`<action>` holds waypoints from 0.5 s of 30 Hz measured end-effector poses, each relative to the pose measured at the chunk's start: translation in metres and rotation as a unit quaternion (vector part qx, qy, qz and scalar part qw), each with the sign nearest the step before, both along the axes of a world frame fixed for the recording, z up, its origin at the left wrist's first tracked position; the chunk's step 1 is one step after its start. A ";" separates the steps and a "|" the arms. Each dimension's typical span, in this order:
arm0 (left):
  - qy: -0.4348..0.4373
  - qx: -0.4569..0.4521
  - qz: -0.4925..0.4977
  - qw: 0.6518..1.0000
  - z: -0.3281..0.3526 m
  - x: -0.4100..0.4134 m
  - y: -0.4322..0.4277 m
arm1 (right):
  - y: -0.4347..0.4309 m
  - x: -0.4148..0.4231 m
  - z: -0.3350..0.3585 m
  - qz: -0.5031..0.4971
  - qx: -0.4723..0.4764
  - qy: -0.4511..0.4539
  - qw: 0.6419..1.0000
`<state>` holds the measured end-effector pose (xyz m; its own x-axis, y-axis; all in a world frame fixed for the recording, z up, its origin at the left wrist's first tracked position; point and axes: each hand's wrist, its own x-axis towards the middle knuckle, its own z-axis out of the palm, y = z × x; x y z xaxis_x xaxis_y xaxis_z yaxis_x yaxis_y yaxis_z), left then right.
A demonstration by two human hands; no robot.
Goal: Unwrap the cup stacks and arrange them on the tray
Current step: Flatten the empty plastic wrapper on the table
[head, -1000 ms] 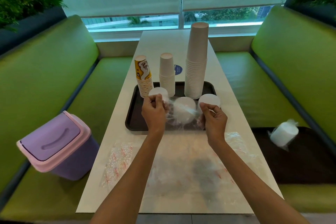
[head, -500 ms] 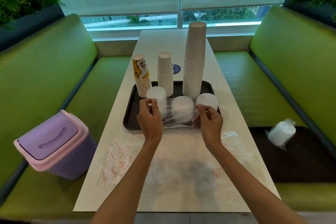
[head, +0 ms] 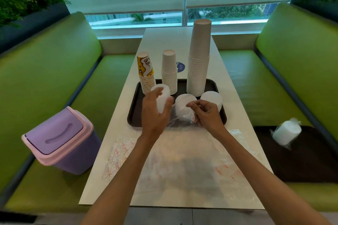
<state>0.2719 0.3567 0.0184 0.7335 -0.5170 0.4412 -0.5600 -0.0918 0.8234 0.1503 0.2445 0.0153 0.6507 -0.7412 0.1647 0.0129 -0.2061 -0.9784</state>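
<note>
Clear wrap (head: 180, 124) pinched by right hand (head: 207, 115) fingers for stripping, left hand (head: 154, 113) fingers clasping the cup stack (head: 162, 101) steady.

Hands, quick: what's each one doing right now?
The left hand has fingers curled round the short white cup stack at the left of the tray.
The right hand is pinching the clear plastic wrap.

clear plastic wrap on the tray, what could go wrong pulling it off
The right hand pinches the clear plastic wrap, which lies against the middle short white cup stack; a tug might topple it. The left hand, curled round the left short white cup stack, could bump the yellow printed cup stack close behind.
</note>
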 end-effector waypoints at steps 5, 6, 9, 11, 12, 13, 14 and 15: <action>-0.023 0.041 -0.053 0.997 0.005 -0.008 -0.010 | -0.002 -0.002 0.012 0.058 0.031 0.031 0.997; -0.017 0.032 -0.045 0.998 0.003 -0.005 -0.010 | -0.004 -0.005 0.014 0.076 0.057 0.048 0.994; 0.017 0.003 -0.024 1.000 0.001 0.003 -0.009 | -0.013 -0.020 0.015 0.109 0.126 0.100 0.981; 0.037 -0.001 0.001 0.999 0.002 0.010 -0.006 | -0.020 -0.029 0.009 0.108 0.137 0.122 0.977; 0.049 -0.008 0.010 0.999 0.002 0.012 -0.005 | -0.022 -0.034 0.005 0.107 0.137 0.128 0.976; 0.062 -0.019 0.017 0.998 0.002 0.013 -0.004 | -0.023 -0.037 0.001 0.109 0.145 0.129 0.975; 0.078 -0.035 0.026 0.996 0.002 0.014 -0.002 | -0.023 -0.040 -0.003 0.111 0.162 0.124 0.973; 0.096 -0.048 0.037 0.994 0.000 0.015 -0.001 | -0.024 -0.042 -0.007 0.110 0.186 0.115 0.970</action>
